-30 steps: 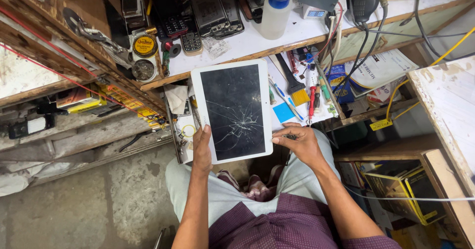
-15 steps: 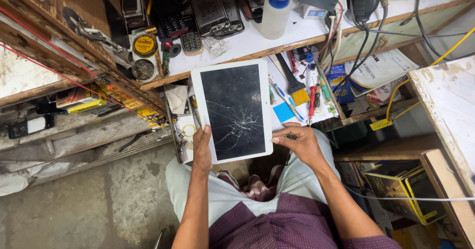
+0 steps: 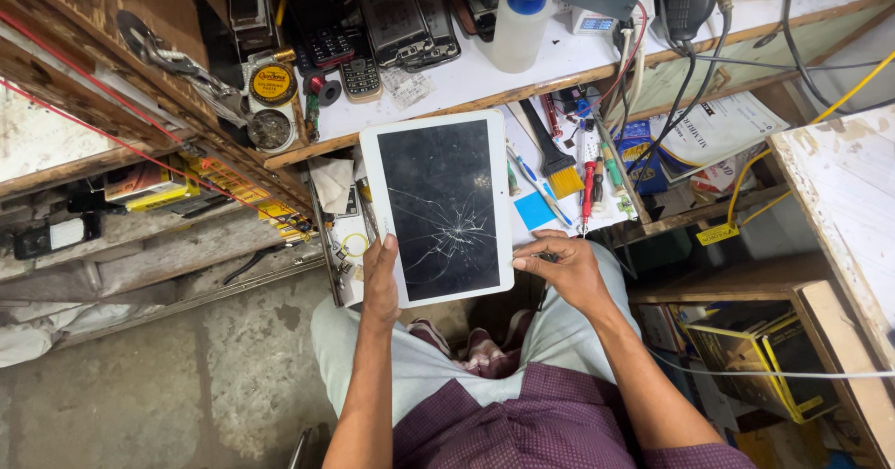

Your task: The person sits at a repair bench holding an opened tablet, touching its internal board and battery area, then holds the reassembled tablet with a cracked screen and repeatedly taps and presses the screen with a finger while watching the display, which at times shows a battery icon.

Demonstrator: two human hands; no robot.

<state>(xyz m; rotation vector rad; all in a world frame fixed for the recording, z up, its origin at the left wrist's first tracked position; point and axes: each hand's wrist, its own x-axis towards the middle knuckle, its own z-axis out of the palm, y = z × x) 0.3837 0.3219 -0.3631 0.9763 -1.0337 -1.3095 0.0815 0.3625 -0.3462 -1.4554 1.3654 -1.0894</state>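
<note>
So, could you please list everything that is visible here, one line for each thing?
tablet: one, white frame, dark cracked screen, held above the lap
squeeze bottle: one, whitish with blue cap, on the white bench top
keypad phones: several, dark, at the bench's left part
round tins: two, one with a yellow lid, one open, on the wooden edge
brush: one, black handle, yellow bristles, in the open drawer
blue card: one, in the drawer beside the tablet
cables: several, black and yellow, hanging at the right
left hand: grip on the tablet's lower left edge
right hand: at the tablet's lower right edge, pinching a small dark thing
</note>
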